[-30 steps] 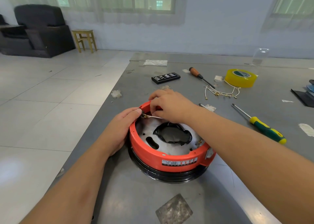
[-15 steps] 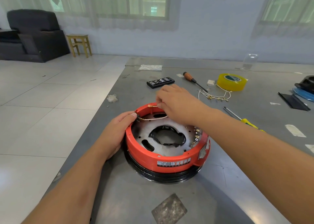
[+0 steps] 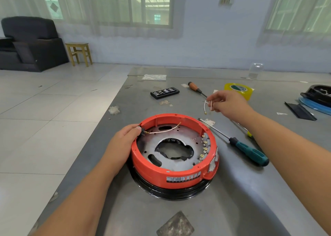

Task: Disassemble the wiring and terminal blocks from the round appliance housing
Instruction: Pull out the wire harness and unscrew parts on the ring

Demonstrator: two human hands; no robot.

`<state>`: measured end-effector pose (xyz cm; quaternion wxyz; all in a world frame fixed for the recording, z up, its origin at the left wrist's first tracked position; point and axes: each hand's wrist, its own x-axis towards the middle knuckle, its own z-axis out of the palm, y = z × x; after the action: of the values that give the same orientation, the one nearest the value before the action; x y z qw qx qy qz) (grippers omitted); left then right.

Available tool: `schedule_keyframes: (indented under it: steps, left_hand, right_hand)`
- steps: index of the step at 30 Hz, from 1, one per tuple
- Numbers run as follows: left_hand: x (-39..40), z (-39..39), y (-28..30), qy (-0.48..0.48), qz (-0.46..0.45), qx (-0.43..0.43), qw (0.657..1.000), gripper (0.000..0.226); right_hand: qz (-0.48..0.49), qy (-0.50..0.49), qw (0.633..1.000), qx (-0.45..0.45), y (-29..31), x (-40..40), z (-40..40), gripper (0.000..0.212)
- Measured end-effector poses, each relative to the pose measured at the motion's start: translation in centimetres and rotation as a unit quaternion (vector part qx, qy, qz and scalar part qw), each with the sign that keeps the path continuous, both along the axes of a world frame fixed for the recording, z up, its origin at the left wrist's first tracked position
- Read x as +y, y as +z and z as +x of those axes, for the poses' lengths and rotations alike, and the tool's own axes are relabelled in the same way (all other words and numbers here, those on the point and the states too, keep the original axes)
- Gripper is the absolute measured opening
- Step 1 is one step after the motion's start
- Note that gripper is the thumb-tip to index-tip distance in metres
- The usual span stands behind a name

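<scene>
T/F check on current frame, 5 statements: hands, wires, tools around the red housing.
1. The right hand pinches a short wire above the table. True.
2. The left hand holds a screwdriver. False: it grips the rim of the red housing.
3. One wire remains inside the housing. True.
4. The green-handled screwdriver lies left of the housing. False: it lies to its right.
5. The yellow tape roll sits inside the housing. False: it sits on the table, far side, behind the right hand.
</scene>
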<state>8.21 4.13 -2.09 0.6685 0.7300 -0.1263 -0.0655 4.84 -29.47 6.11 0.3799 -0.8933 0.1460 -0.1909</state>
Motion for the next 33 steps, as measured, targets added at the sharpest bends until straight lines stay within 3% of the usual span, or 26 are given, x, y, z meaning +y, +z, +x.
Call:
schedule_keyframes:
  steps: [7, 15, 19, 24, 33]
  left_hand:
    - [-0.7, 0.7, -0.1, 0.006, 0.046, -0.054, 0.997, 0.024]
    - [-0.7, 1.3, -0.7, 0.009, 0.073, -0.081, 0.994, 0.027]
    - [-0.7, 1.2, -0.6, 0.010, 0.069, -0.080, 0.994, 0.028]
    - [-0.7, 1.0, -0.6, 0.013, 0.062, -0.076, 0.995, 0.027]
    - [-0.7, 1.0, -0.5, 0.013, 0.051, -0.082, 0.995, 0.028]
  right_hand:
    - [-0.015, -0.057, 0.998, 0.006, -2.7, -2.2, 2.4, 0.004]
    - [-0.001, -0.054, 0.998, 0.037, -2.1, -2.2, 6.9, 0.018]
    - [0.007, -0.032, 0.995, 0.098, -2.5, -1.8, 9.1, 0.050]
    - [-0.003, -0.037, 0.989, 0.144, -2.6, -1.4, 11.8, 0.024]
    - [-0.161, -0.032, 0.970, 0.181, -4.6, -1.7, 14.5, 0.026]
